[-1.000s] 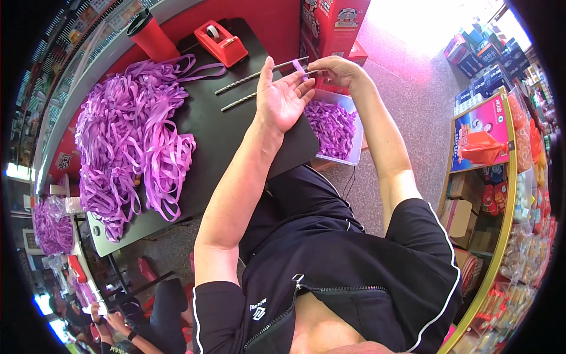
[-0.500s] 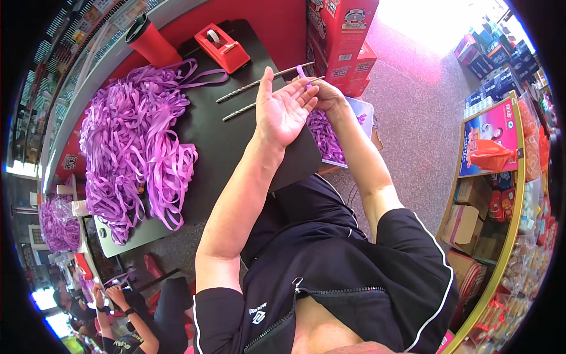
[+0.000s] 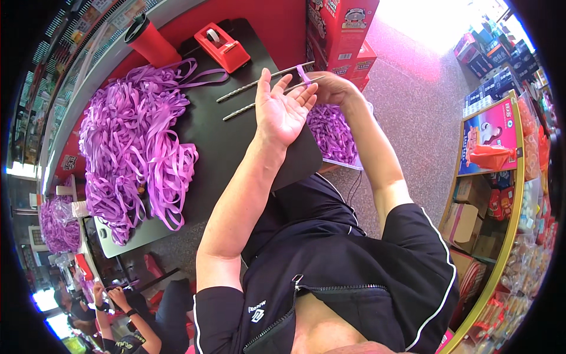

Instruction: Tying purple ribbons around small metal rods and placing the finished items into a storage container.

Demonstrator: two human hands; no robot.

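Observation:
Two long metal drill bits (image 3: 239, 91) jut out side by side over the dark table. A purple ribbon (image 3: 302, 73) loops across both near their far right ends. My left hand (image 3: 282, 118) is palm up beside the lower bit, fingers spread, holding nothing. To its right, my right hand (image 3: 335, 89) is bent in close to the ribbon loop; its fingertips are hidden behind the bit and my left fingers, so their grip does not show. A big tangled heap of purple ribbons (image 3: 127, 130) covers the table's left side. More lie in a pale bin (image 3: 352, 167) below my right hand.
On the black table (image 3: 215, 144) stand a red tape dispenser (image 3: 223, 47) and a red tumbler (image 3: 152, 42). Red cartons (image 3: 342, 35) stack beyond it. A shelf with goods (image 3: 501, 206) runs along the right. Another person's hands (image 3: 112, 295) work at lower left.
My right hand has drawn back right, away from my left fingers, leaving the ribbon loop on the bits more visible. My left hand has stayed nearly in place, its fingers spread wider.

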